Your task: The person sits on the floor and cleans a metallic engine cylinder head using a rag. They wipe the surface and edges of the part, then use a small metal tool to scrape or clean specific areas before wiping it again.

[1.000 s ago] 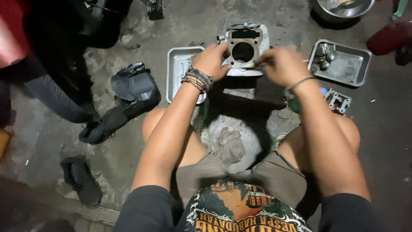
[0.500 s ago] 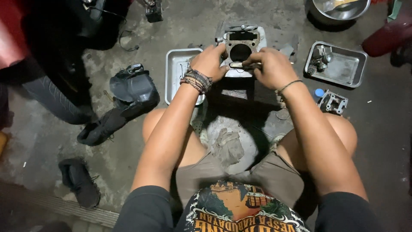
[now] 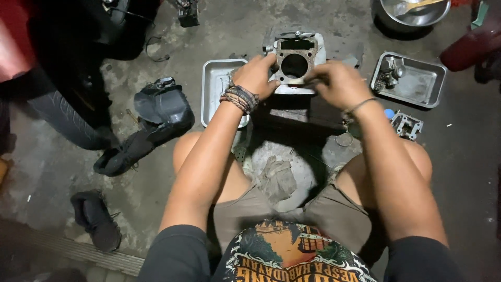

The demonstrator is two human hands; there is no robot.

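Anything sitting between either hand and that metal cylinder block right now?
Nothing visible. The left hand grips the cylinder block at its left edge, and the right hand touches its lower right edge, both directly.

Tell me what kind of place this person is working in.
Probably a motorcycle repair workshop, with work done on the bare concrete floor. Both hands grip a grey metal engine cylinder block, rectangular steel trays hold small parts, and a black tyre stands nearby.

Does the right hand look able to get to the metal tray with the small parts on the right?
Probably yes: the right hand sits beside the metal tray, with only bare floor between them.
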